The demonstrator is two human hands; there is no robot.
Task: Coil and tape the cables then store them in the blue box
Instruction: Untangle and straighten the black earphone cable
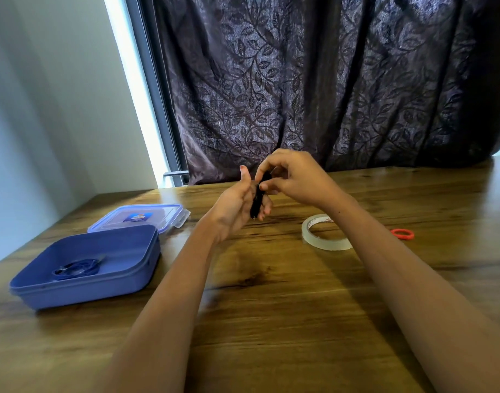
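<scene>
Wooden table (271,321), blue box (124,268), clear lid (146,215), tape roll (325,232), red ring (402,234)

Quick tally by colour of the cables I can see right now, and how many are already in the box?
Blue cable, coiled, in the blue box: 1
Black cable, in both hands: 1
Red cable, coiled, on the table: 1
Total: 3, with 1 boxed.

Bare forearms, no sleeves visible
</scene>
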